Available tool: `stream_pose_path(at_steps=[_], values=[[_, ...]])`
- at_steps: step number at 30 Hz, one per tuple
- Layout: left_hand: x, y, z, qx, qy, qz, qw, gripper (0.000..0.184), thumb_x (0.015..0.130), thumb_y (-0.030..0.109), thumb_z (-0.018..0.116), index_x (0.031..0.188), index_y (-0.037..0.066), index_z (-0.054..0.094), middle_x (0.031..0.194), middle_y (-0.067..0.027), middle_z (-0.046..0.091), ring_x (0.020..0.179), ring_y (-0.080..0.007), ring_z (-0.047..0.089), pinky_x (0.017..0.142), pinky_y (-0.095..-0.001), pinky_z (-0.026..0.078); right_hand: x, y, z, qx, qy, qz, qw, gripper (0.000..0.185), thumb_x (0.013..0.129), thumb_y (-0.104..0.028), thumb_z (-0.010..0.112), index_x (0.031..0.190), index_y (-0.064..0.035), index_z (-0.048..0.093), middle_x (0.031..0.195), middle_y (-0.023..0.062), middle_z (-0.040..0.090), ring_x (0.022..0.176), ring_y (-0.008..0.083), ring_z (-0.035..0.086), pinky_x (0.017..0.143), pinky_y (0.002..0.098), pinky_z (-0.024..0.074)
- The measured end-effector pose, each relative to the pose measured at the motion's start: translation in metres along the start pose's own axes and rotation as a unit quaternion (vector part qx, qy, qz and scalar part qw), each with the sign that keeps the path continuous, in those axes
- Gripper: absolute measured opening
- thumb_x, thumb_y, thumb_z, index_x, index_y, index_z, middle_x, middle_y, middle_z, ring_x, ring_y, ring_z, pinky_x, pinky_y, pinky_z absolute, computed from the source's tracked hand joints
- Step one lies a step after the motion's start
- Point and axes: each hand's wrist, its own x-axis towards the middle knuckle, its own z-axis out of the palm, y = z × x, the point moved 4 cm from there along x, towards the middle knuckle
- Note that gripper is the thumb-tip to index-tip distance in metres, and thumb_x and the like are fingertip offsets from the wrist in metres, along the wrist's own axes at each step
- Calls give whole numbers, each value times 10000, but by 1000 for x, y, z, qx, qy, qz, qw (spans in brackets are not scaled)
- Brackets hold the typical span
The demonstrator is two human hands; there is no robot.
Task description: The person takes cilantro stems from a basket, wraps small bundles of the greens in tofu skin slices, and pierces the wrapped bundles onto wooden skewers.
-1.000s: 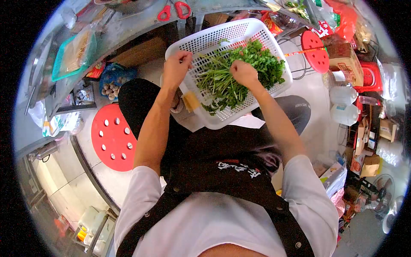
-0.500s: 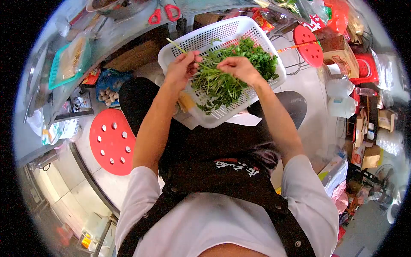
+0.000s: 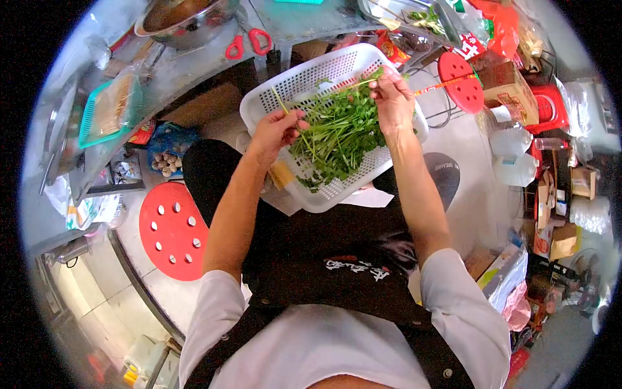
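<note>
A white perforated basket [image 3: 298, 82] rests tilted over the lap, holding a heap of leafy green herbs [image 3: 340, 133] with long pale stems. Over its left side my left hand [image 3: 277, 131] is closed on a thin green stem [image 3: 277, 97] whose end sticks up past the fingers. At the basket's upper right, my right hand [image 3: 394, 97] is raised above the leaves, fingertips pinched round a leafy sprig [image 3: 365, 83]. A few leaves show around those fingertips.
Red-handled scissors [image 3: 248, 44] and a metal bowl [image 3: 188, 23] lie on the bench ahead. A red round stool [image 3: 172, 230] stands at the left, another [image 3: 460, 81] at the upper right. Bottles [image 3: 514, 170] and boxes [image 3: 512, 91] line the right.
My right hand has moved up and right from the middle of the herbs, and now pinches a sprig. My left hand keeps its stem. The view has tilted, showing more of the bench.
</note>
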Motion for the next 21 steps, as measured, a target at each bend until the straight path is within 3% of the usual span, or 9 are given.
stream_pose_path(at_steps=[5, 9, 15, 21], values=[[-2, 4, 13, -70, -25, 18, 997, 252, 902, 238, 538, 1070, 63, 607, 905, -15, 657, 649, -29, 506, 565, -170, 396, -19, 7, 24, -87, -32, -112, 989, 119, 836, -66, 616, 938, -4, 615, 806, 39, 630, 671, 122, 604, 542, 229, 480], [1, 10, 17, -161, -52, 59, 984, 274, 919, 240, 512, 1136, 85, 574, 1033, -36, 629, 670, -35, 492, 578, -176, 408, -56, 58, 27, -178, -33, -1, 984, 110, 841, -9, 576, 941, -16, 621, 829, 32, 631, 682, 109, 601, 547, 221, 472], [2, 12, 17, -242, -50, 63, 967, 299, 926, 209, 495, 1188, 68, 527, 1080, -57, 609, 688, -47, 496, 574, -186, 420, -81, 70, 24, -181, -58, 76, 979, 182, 820, 53, 551, 984, -4, 606, 878, 64, 649, 717, 130, 621, 568, 224, 470], [-1, 14, 26, -259, -42, 87, 961, 296, 925, 186, 499, 1185, 48, 524, 1067, -61, 610, 657, -59, 500, 574, -184, 423, -80, 64, 18, -125, 18, 143, 982, 198, 798, 54, 550, 982, 2, 598, 842, 66, 616, 695, 153, 617, 566, 246, 490]])
